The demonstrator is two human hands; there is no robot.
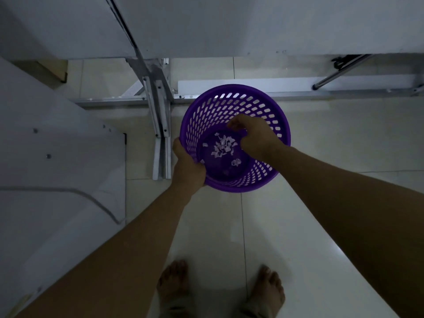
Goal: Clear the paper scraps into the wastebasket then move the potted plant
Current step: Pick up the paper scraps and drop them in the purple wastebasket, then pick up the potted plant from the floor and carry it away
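A purple perforated wastebasket (263,104) stands on the tiled floor below me. Several small white paper scraps (223,144) lie on its bottom. My left hand (187,166) grips the basket's near-left rim. My right hand (254,136) hangs over the basket's opening with its fingers curled and bunched together. Whether a scrap is still pinched in them is unclear. The potted plant is not in view.
A white table (252,26) spans the top, its metal leg frame (158,106) standing just left of the basket. Another white surface (46,157) with a cable fills the left side. My bare feet (220,288) stand on the pale floor tiles.
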